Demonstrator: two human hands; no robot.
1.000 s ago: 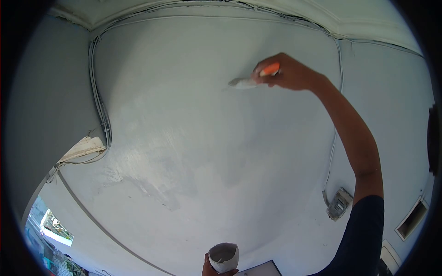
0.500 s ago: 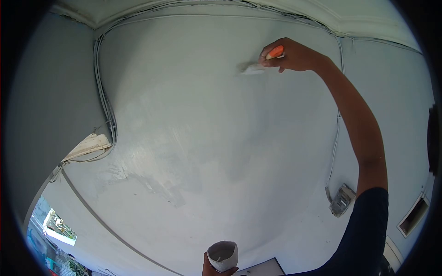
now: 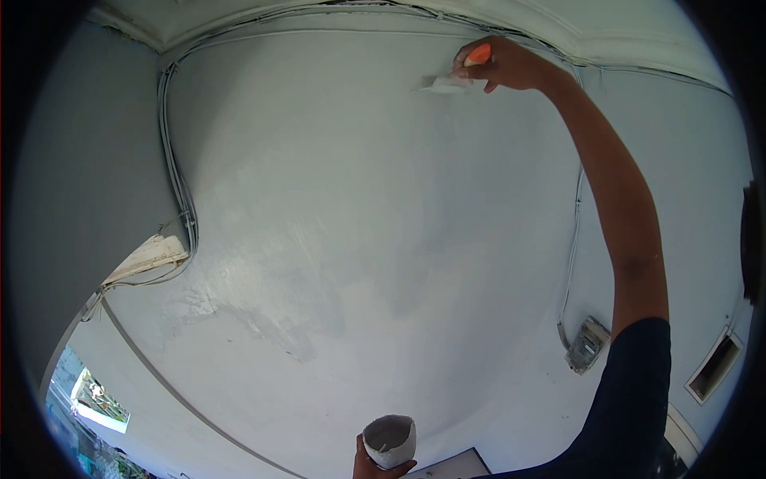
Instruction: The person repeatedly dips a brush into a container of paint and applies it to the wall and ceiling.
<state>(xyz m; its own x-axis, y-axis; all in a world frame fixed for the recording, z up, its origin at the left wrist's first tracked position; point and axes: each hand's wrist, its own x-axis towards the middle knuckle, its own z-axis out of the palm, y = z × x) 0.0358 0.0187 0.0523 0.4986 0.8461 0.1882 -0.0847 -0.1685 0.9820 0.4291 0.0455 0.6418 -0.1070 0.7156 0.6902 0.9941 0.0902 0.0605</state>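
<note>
High on the pale wall, my right hand grips a paintbrush by its orange-tipped handle. The white bristles point left and lie against the wall, just below the cables. At the bottom of the view, my left hand is wrapped around a whitish, paint-smeared cup. Its rough rim faces me, and a thin light streak shows on the grey inside. Patchy, uneven areas mark the wall's lower left.
Cables run along the ceiling edge and down the left corner. An electrical box hangs on the wall at lower right, near a recessed opening. A beige ledge juts out at left, with a window opening below.
My right hand has moved upward with the paintbrush along the wall, closer to the ceiling cables. My left hand holds the cup in nearly the same place.
</note>
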